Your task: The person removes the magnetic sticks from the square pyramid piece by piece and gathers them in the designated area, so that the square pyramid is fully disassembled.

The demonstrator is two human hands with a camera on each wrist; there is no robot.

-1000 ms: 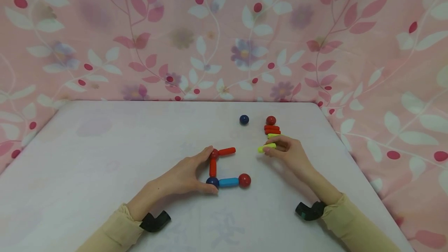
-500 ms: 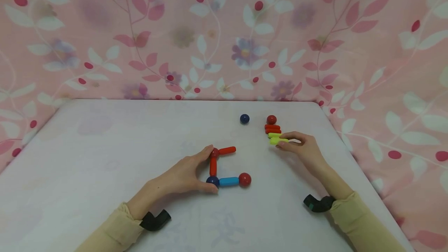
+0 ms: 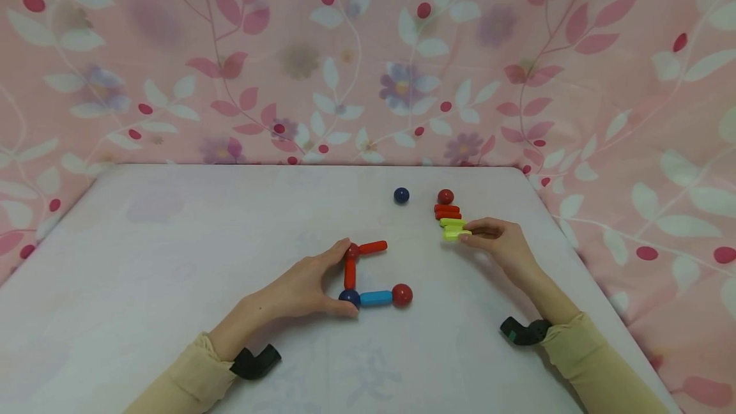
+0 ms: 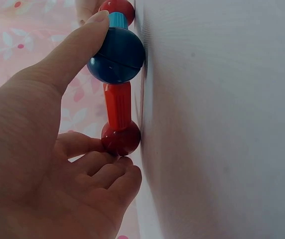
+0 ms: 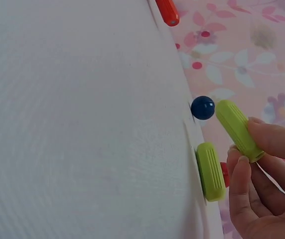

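Note:
My left hand (image 3: 299,286) spans one side of a joined stick-and-ball piece, its thumb against the dark blue ball (image 4: 116,55) and its fingers at a red ball (image 4: 121,138). A red stick (image 3: 350,273) links these two balls. From the red ball juts another red stick (image 3: 373,247); a light blue stick (image 3: 376,298) runs from the blue ball to a second red ball (image 3: 402,295). My right hand (image 3: 497,238) pinches a yellow-green stick (image 5: 238,130) by one end, tilted. Close by lies another yellow-green stick (image 5: 211,172) on the table.
Beyond the right hand, two red sticks (image 3: 448,212) lie side by side below a loose red ball (image 3: 445,197). To their left sits a loose dark blue ball (image 3: 401,195). A floral curtain (image 3: 345,69) hangs behind the white table (image 3: 201,222).
With the yellow-green stick in its fingers, my right hand has shifted to the right, nearer the lying yellow-green stick. My left hand and the joined piece stay in place.

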